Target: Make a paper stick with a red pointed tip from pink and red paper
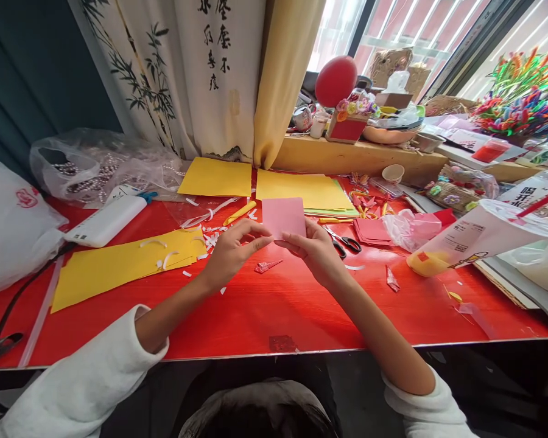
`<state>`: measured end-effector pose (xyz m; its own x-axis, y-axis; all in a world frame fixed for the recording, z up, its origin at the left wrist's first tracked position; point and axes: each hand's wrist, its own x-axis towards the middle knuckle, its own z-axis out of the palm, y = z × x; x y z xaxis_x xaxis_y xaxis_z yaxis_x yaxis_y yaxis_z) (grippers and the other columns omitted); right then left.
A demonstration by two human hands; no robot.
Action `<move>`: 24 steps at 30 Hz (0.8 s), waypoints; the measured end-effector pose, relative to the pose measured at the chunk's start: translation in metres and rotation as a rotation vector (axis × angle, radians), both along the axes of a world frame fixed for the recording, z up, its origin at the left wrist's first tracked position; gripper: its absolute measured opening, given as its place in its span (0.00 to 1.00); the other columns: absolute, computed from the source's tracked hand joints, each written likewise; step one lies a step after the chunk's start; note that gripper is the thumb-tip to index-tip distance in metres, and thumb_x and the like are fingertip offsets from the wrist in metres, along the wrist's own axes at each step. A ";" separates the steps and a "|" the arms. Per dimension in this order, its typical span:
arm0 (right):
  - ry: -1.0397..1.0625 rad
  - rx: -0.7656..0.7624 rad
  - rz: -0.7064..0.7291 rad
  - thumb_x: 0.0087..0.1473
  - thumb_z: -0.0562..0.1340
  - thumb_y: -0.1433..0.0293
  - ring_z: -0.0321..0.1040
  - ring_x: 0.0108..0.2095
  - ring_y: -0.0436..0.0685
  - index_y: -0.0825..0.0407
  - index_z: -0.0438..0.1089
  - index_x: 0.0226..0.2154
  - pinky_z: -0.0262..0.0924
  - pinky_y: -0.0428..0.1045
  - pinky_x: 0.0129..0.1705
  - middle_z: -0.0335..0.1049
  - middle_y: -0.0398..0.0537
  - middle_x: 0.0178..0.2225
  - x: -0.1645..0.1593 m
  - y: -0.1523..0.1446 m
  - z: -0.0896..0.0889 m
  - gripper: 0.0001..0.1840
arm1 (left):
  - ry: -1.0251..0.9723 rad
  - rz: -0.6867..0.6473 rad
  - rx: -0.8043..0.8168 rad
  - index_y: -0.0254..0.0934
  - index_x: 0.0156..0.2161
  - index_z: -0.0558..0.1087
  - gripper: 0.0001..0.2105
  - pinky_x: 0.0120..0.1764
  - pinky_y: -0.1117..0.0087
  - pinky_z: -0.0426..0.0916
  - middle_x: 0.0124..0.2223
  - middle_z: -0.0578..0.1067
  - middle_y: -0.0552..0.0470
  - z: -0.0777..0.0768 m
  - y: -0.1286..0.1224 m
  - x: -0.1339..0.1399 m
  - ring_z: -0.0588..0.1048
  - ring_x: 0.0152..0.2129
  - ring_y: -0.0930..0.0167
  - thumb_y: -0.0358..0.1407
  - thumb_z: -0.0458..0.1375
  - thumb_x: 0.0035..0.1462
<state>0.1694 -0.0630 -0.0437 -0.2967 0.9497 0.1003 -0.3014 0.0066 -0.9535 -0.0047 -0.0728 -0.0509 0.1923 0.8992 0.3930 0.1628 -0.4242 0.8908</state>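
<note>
A small square of pink paper [283, 216] is held up above the red table, between my two hands. My left hand [240, 250] pinches its lower left corner between thumb and fingers. At its lower right edge, my right hand [317, 252] grips the paper with the thumb in front and the other fingers partly hidden behind. Below the paper lies a small folded red paper piece [267, 266]. Black-handled scissors [346, 242] rest just right of my right hand, near a stack of red paper squares [372, 232].
Yellow sheets [119, 261] with white scraps lie at left, near a white power bank-like box [107, 219]. More yellow paper [301, 190] is at the back. A tilted plastic drink cup [475, 237] stands at right. The table's front edge [265, 356] is close to me.
</note>
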 end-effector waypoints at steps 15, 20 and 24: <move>0.006 -0.055 0.048 0.45 0.68 0.65 0.68 0.30 0.47 0.53 0.73 0.28 0.66 0.45 0.36 0.72 0.44 0.29 -0.005 -0.002 -0.003 0.08 | -0.214 -0.011 -0.130 0.35 0.31 0.68 0.10 0.36 0.75 0.66 0.31 0.70 0.56 0.000 -0.004 0.004 0.70 0.30 0.76 0.39 0.63 0.50; -0.030 -0.062 0.072 0.48 0.66 0.63 0.66 0.26 0.46 0.54 0.72 0.25 0.64 0.45 0.32 0.69 0.42 0.23 -0.007 -0.003 -0.007 0.10 | -0.179 -0.034 -0.123 0.35 0.31 0.68 0.10 0.37 0.74 0.67 0.31 0.70 0.55 -0.001 -0.005 0.005 0.71 0.30 0.75 0.39 0.62 0.51; -0.009 -0.066 -0.017 0.48 0.66 0.63 0.65 0.25 0.46 0.54 0.73 0.25 0.64 0.44 0.32 0.71 0.43 0.26 -0.005 -0.003 -0.004 0.10 | -0.076 -0.005 0.007 0.37 0.38 0.68 0.11 0.40 0.72 0.68 0.38 0.71 0.53 -0.004 -0.003 0.004 0.71 0.34 0.75 0.39 0.62 0.51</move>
